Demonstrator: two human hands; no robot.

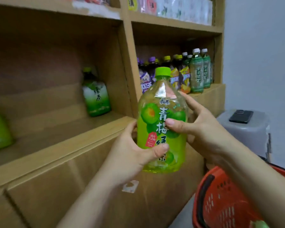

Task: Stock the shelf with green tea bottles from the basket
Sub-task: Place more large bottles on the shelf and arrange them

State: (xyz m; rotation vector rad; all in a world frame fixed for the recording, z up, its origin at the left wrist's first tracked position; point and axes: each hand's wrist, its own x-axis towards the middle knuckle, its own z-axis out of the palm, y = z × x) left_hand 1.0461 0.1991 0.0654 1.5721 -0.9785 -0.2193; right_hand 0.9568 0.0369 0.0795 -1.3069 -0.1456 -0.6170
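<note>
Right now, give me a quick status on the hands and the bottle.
Both hands, left and right, grip green tea bottle, upright before shelf. One bottle stands there already. Path clear.

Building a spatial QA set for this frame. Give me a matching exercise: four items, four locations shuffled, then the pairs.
Items:
1. plum green tea bottle
2. green tea bottle
3. phone
4. red basket

Locations:
A. on the grey bin at right
B. held upright between the left hand and right hand
C. lower right corner, below the right forearm
D. standing in the left shelf compartment

Pairs: 1-B, 2-D, 3-A, 4-C
</note>
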